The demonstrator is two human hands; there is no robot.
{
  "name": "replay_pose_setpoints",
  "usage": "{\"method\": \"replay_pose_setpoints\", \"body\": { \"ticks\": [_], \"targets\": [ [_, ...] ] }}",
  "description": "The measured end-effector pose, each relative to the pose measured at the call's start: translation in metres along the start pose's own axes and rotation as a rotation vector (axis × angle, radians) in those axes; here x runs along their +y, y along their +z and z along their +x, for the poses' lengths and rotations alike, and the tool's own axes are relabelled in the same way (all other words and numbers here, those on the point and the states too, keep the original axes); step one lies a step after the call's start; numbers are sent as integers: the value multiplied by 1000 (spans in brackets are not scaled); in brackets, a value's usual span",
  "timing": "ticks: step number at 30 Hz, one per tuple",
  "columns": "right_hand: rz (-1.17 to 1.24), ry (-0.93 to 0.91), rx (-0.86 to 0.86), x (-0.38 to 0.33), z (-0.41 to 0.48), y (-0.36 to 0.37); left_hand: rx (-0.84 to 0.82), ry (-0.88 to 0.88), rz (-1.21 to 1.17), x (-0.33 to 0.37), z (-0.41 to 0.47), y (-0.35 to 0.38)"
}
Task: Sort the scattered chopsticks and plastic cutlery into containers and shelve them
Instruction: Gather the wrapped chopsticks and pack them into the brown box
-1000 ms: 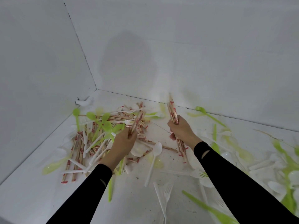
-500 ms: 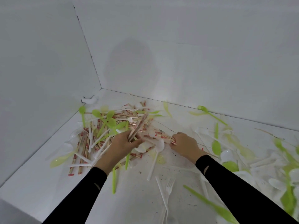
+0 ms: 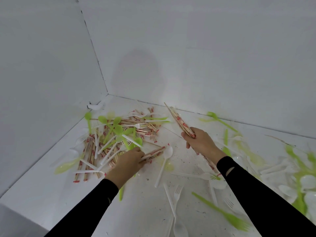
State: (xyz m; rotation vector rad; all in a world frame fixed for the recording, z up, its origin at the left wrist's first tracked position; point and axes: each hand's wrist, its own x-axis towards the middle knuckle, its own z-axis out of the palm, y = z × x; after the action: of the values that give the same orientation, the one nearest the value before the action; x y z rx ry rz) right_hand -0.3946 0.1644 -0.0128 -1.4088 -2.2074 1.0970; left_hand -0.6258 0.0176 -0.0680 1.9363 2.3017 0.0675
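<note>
We take the white spoon (image 3: 164,160) lying on the white floor (image 3: 51,194) as our mark. Just left of its bowl, our left hand (image 3: 126,165) has its fingers curled round a short bundle of chopsticks (image 3: 153,153). The bundle lies low, and its red-printed tips reach almost to the spoon's bowl. Right of the spoon and a little beyond it, our right hand (image 3: 202,142) grips a long bundle of chopsticks (image 3: 179,121). This bundle is tilted, with its upper end rising toward the wall behind the spoon and its lower end trailing past the wrist.

Farther left of the spoon sits the heap (image 3: 118,134), with wrapped chopsticks tangled among green spoons and white forks. On the near side of the spoon lies a white fork (image 3: 177,191), and right of that a green fork (image 3: 229,218). Well to the right of the spoon we see more green and white cutlery (image 3: 301,177). It is blurred, so we can only say it looks like spoons and forks mixed together.
</note>
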Motion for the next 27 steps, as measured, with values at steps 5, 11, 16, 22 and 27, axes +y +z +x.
{"method": "replay_pose_setpoints", "body": {
  "ticks": [5,11,16,22,27],
  "targets": [
    [102,-25,23,-20,-3,0,126,156,151,8,-6,10],
    [649,-66,63,-40,-6,-2,126,174,58,19,-4,7],
    [739,-83,117,-47,-12,-2,186,199,-97,19,5,-4],
    [786,-99,214,-44,-12,-6,192,18,-398,25,14,-44],
    [812,-93,248,-45,-12,-8,256,-53,-1025,24,9,-80]
  ]
}}
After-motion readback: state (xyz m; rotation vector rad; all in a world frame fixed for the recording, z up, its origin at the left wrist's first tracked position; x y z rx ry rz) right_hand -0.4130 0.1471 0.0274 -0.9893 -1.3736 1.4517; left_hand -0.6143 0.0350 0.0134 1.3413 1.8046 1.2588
